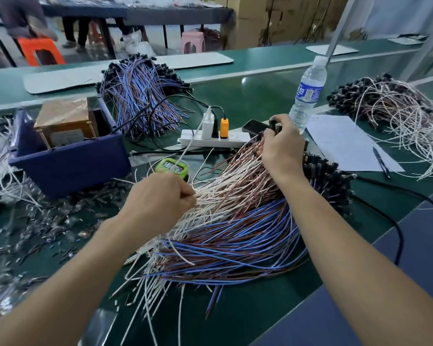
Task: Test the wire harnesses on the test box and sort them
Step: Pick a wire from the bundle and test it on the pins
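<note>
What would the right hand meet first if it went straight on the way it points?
Probably the dark flat device lying just beyond the right hand, with the white power strip to its left; depth is unclear, so it might pass above.

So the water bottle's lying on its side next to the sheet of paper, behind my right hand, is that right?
Not quite. The head view shows the water bottle standing upright, not lying on its side; it is next to the sheet of paper, behind your right hand.
</note>
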